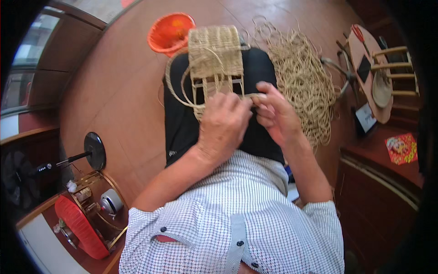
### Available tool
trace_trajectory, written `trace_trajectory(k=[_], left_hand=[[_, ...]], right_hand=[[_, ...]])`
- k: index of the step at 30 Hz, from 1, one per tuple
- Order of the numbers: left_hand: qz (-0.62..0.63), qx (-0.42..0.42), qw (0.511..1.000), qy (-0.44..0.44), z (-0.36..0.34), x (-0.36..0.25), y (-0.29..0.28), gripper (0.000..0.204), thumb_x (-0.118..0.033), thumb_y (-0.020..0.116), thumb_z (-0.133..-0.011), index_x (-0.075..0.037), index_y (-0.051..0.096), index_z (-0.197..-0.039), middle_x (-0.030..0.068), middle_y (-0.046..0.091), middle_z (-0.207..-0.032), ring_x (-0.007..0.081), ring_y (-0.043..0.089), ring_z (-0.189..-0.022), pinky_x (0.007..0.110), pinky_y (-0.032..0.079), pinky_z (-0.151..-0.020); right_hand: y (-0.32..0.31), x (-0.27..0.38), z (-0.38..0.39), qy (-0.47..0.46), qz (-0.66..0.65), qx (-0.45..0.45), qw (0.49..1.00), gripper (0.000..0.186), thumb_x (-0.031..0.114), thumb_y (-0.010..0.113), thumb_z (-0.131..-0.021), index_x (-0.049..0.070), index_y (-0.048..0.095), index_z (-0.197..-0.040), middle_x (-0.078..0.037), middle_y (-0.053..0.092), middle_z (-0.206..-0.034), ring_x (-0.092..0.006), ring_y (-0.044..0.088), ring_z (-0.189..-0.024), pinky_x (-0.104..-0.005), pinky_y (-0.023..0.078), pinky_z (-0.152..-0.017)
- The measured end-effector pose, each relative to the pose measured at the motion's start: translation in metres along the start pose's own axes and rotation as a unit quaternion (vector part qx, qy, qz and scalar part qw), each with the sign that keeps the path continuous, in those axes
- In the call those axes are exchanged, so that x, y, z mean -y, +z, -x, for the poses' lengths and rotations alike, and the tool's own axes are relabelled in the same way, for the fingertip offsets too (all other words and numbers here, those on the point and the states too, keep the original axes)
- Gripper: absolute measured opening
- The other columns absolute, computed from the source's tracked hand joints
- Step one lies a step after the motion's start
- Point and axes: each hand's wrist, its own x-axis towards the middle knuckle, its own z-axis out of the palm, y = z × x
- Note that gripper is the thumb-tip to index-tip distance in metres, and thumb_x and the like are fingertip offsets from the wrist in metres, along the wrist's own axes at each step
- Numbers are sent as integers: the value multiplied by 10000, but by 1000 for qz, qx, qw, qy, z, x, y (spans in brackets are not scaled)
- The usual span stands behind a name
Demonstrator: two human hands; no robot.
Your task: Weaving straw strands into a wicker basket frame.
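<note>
A half-woven straw-coloured piece (pixel 215 50) on a thin frame lies across my dark-trousered lap, with loops of pale cord (pixel 175 93) hanging at its left. My left hand (pixel 223 121) is closed, fingers curled at the frame's lower part, where they hide what they grip. My right hand (pixel 276 114), just right of it, pinches a pale cord that runs across from the frame, between thumb and index finger, its other fingers curled.
An orange plastic basin (pixel 159 34) stands beyond my knees. A large tangled cord pile (pixel 301 77) lies at my right, beside chairs and a round board (pixel 357 45). A black fan (pixel 95 150) and a red-topped item (pixel 80 223) are at left; a cabinet (pixel 378 210) is at right.
</note>
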Motion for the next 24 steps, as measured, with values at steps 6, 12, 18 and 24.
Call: trace_trajectory(k=[6,12,18,24], left_hand=[[-32,-37,999,24,-4,4,32,132,-173,783,-970,-100,674,-954,94,557,-926,307,592,-934,453,465,-872],[-65,-56,995,50,2,1,36,96,-136,744,-946,-109,652,-944,58,537,-898,249,601,-893,411,462,-839],[-34,-57,997,44,-1,1,40,96,-141,736,-946,-120,643,-938,62,545,-902,253,609,-899,412,466,-844],[4,-68,997,34,-5,3,27,143,-170,782,-967,-121,650,-941,60,565,-886,272,626,-899,441,447,-875]], right_hand=[[-66,43,12,-91,-3,-97,991,299,0,713,-1024,167,578,-1233,89,538,-853,-3,400,-550,-192,300,-448],[-243,122,56,-145,95,-272,947,298,7,767,-956,207,586,-1083,110,519,-820,8,357,-520,-186,259,-410],[-489,224,192,-201,2,-511,836,133,83,799,-980,150,693,-936,85,606,-769,-29,380,-489,-203,229,-374],[-584,256,348,-256,-41,-585,768,214,159,821,-1005,184,645,-884,91,482,-677,-78,337,-472,-247,261,-416]])
